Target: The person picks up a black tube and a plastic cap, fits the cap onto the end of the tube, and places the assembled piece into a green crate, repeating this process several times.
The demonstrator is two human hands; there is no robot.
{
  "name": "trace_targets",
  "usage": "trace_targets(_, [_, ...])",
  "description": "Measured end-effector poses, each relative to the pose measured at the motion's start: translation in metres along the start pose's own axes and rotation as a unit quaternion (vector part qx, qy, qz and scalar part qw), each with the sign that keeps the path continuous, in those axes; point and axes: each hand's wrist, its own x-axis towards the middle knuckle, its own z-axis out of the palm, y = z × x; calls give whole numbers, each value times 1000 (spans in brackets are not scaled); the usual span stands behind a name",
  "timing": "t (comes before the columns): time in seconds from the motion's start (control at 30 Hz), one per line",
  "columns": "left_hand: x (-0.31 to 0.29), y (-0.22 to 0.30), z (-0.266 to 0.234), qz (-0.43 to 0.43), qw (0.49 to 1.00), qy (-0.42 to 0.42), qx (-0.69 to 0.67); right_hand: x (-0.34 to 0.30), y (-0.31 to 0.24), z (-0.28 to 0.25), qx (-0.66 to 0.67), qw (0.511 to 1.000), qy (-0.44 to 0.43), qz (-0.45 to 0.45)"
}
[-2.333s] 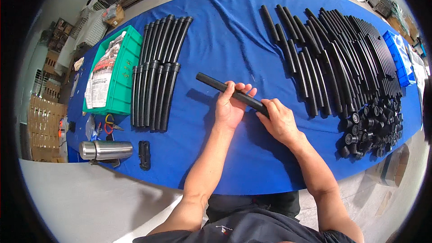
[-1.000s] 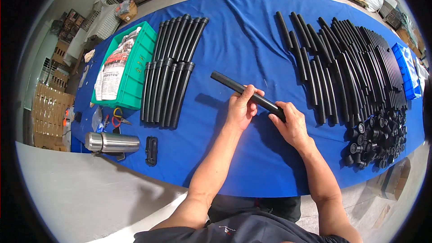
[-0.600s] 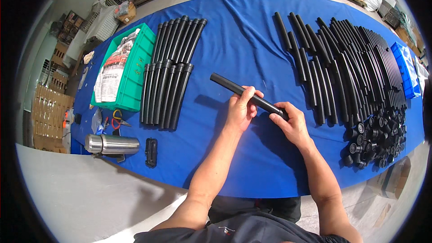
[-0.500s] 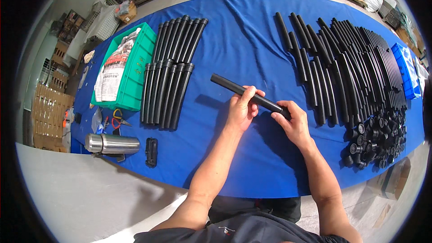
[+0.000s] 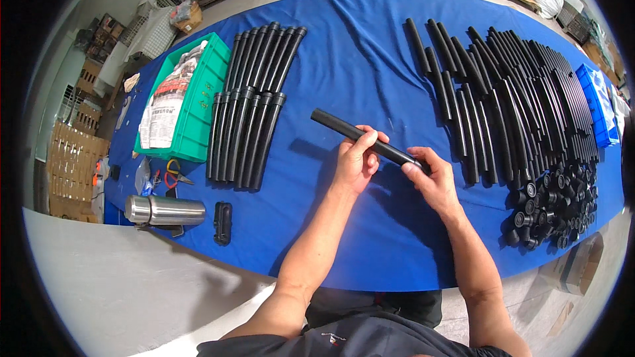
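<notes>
The left hand [image 5: 357,162] is holding a black tube [image 5: 395,153] around its middle, with the thumb lying over the top and the fingers curling narrowly beneath. The right hand [image 5: 431,178] is closing around the tube's lower right end, and its fingers are hiding much of that end. The tube is slanting above the blue-covered tabletop [image 5: 377,251], its far end pointing up and left, and it is casting a shadow on the cloth.

To the left, two rows of black tubes with wider ends [image 5: 268,140] are lying beside a green crate [image 5: 198,122] that is holding newspaper [image 5: 169,109]. Scissors [image 5: 174,173] and a steel flask [image 5: 174,211] are resting nearer the person. To the right, many plain black tubes [image 5: 522,106] are lying side by side, with a heap of black caps [image 5: 554,202] sitting just below them.
</notes>
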Motion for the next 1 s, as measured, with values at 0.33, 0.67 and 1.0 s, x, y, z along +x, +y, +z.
trace_targets(0.33, [-2,0,0,-2,999,-26,23,7,2,-11,132,972,-91,170])
trace_targets(0.67, [-1,2,-1,12,1000,-25,-1,2,-1,-9,12,998,-51,37])
trace_targets(1.0, [-3,5,1,12,1000,-16,4,-2,-5,-1,-164,982,-10,-97])
